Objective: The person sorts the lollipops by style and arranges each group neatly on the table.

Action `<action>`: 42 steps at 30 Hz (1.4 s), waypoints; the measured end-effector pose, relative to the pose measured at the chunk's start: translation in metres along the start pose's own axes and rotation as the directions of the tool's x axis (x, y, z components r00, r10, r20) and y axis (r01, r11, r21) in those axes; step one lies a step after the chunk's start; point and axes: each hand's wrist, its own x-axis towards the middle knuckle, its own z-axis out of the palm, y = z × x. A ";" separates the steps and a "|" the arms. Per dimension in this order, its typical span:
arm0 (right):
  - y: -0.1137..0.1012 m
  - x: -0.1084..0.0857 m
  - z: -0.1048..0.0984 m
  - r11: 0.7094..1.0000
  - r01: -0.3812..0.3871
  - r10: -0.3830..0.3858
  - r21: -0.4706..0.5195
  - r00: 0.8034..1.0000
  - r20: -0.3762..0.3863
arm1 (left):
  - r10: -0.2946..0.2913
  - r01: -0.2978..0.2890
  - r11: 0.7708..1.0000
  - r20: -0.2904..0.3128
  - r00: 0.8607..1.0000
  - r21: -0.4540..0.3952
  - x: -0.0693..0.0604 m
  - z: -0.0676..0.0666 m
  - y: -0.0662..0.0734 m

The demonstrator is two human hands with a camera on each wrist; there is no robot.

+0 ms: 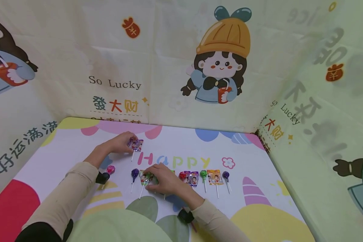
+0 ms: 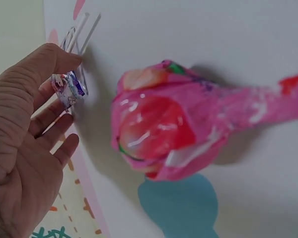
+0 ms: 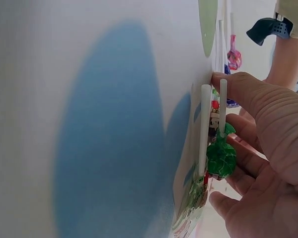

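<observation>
Pastel-printed tabletop, wrapped lollipops, two hands

White tabletop (image 1: 178, 143) lies beneath both hands. The left hand (image 1: 119, 144) pinches a flat purple-wrapped lollipop (image 1: 136, 145) between thumb and finger, beside the printed "Happy", toward the far left. The right hand (image 1: 166, 181) arches over the row, thumb and fingers moderately apart around a flat green-wrapped lollipop (image 1: 146, 178); whether they grip it, I cannot tell. By that palm, a round green lollipop (image 3: 222, 156) in crinkled, shiny film hides part of the fingers from the right wrist view.

Leftward lies a round purple lollipop (image 1: 134, 173); near the left wrist sits a round pink lollipop (image 1: 110, 169), its wrapper twisted. Right of the right hand run a red lollipop (image 1: 183, 175), a flat purple neighbour (image 1: 193, 178), a green ball lollipop (image 1: 203, 174), a flat orange lollipop (image 1: 214, 177) and a dark purple lollipop (image 1: 226, 175). Behind hangs a creased, cartoon-printed cloth (image 1: 166, 60).
</observation>
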 end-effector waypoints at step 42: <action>0.002 0.000 -0.002 0.996 -0.025 0.024 0.082 1.000 0.006 | -0.035 0.034 0.999 -0.015 0.999 -0.031 0.001 -0.002 -0.007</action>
